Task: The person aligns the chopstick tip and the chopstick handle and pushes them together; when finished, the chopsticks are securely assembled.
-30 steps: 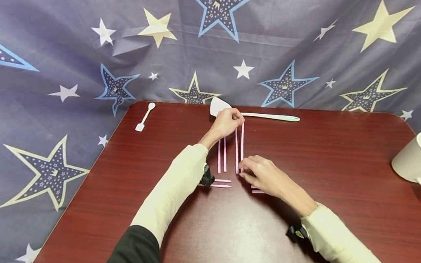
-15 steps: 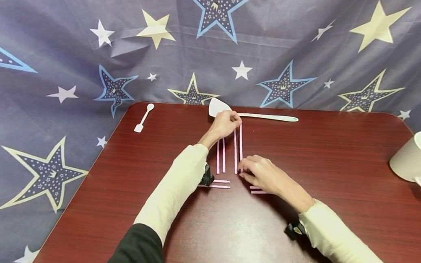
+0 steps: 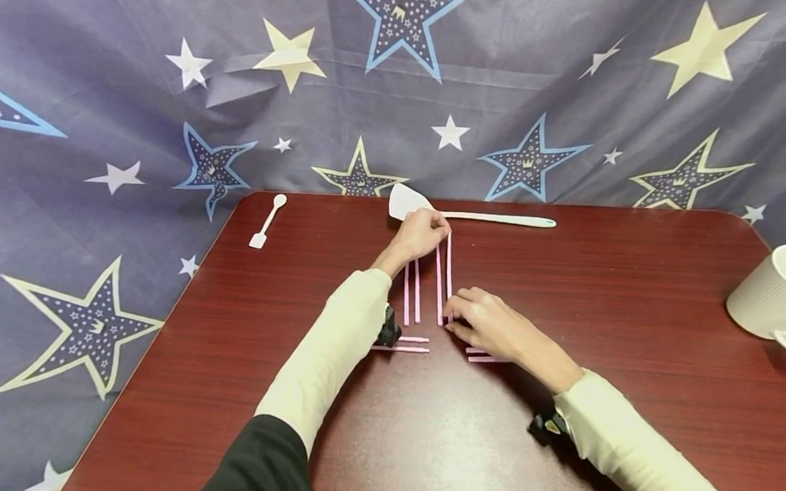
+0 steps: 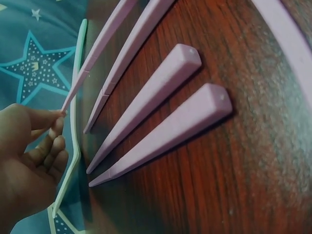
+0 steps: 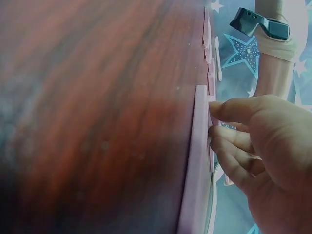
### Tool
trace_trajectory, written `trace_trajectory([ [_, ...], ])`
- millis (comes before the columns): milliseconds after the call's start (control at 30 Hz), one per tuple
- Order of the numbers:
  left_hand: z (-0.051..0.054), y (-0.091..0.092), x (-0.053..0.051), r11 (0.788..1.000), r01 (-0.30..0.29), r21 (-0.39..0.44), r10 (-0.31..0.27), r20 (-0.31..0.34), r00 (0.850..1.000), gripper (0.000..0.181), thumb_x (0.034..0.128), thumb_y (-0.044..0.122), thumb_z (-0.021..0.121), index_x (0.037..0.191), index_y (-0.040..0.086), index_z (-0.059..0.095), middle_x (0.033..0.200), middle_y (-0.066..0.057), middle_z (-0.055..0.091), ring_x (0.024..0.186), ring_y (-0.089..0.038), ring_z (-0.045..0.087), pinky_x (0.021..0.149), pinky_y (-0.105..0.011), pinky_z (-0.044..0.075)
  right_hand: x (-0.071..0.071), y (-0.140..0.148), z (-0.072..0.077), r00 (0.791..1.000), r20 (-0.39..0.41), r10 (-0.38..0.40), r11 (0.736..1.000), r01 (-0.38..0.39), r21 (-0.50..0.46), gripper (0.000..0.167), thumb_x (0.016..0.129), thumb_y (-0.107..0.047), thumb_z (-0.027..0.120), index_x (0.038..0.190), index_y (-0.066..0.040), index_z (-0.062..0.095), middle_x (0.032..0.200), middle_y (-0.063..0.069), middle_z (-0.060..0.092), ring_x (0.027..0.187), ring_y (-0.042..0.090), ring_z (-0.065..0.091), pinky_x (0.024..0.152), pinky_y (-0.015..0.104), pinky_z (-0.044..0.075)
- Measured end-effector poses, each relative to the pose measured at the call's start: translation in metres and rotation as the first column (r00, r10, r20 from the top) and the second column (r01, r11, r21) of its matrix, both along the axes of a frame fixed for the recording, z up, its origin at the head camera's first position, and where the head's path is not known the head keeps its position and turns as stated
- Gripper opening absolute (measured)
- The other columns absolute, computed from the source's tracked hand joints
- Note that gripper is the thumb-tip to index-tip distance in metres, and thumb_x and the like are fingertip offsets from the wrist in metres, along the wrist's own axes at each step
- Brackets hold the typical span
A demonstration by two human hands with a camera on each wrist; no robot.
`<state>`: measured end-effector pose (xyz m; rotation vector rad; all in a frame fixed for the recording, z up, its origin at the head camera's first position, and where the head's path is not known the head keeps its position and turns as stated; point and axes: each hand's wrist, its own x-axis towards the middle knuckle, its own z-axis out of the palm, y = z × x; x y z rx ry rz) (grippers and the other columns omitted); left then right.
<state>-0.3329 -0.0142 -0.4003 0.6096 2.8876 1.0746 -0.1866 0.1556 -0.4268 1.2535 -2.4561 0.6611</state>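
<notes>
Pink chopsticks lie on the brown table. My left hand (image 3: 421,234) pinches the thin far end of one chopstick (image 3: 449,265), its tip between thumb and finger in the left wrist view. At the thick near end of that chopstick, my right hand (image 3: 486,324) pinches with thumb and fingers. A second chopstick (image 3: 439,283) lies just left of it, and another upright pair (image 3: 418,293) is further left, partly hidden by the left hand. Two chopsticks (image 3: 416,350) lie sideways below the left forearm. Another sideways pair (image 3: 483,360) runs under my right hand, mostly hidden.
Behind the left hand lies a white spatula (image 3: 504,219) along the back edge. A small white double-ended spoon (image 3: 267,223) sits at the back left. On the right stands a white mug (image 3: 762,298). A star-patterned cloth (image 3: 409,110) hangs behind the table.
Both hands keep their hold on the same chopstick and hardly move. The head view shifts very slightly.
</notes>
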Motion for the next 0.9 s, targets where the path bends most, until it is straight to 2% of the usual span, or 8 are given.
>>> trace_trajectory([
  [233, -0.0007, -0.0002, -0.0004, 0.999, -0.019, -0.041, 0.02, 0.019, 1.0, 0.016, 0.1, 0.011, 0.064, 0.102, 0.006, 0.079, 0.101, -0.006, 0.077, 0.099, -0.02, 0.067, 0.092, -0.032, 0.048, -0.0022, 0.0002, -0.0014, 1.0, -0.006, -0.009, 1.0, 0.009, 0.019, 0.018, 0.082, 0.004, 0.079, 0.093, -0.006, 0.07, 0.089, 0.005, 0.062, 0.084, 0.024, 0.062, 0.076, 0.037, 0.054],
  [500, -0.005, -0.0013, -0.0008, 0.998, -0.027, -0.057, 0.029, 0.037, 0.999, 0.017, 0.1002, 0.01, 0.063, 0.101, 0.006, 0.08, 0.097, -0.006, 0.075, 0.094, -0.02, 0.065, 0.09, -0.032, 0.048, -0.0026, -0.0011, -0.0032, 1.0, -0.005, -0.004, 1.0, 0.004, 0.018, 0.017, 0.082, 0.005, 0.078, 0.09, -0.006, 0.069, 0.088, 0.005, 0.061, 0.083, 0.025, 0.061, 0.076, 0.038, 0.054],
  [900, -0.0086, -0.0021, -0.005, 0.996, -0.017, -0.085, 0.018, 0.019, 1.0, 0.018, 0.0999, 0.009, 0.062, 0.101, 0.005, 0.08, 0.101, -0.007, 0.076, 0.1, -0.023, 0.067, 0.092, -0.034, 0.049, -0.0012, -0.0015, -0.0027, 1.0, 0.011, -0.023, 0.999, 0.023, 0.023, 0.016, 0.083, 0.005, 0.078, 0.091, -0.006, 0.07, 0.088, 0.007, 0.06, 0.084, 0.025, 0.062, 0.076, 0.039, 0.054],
])
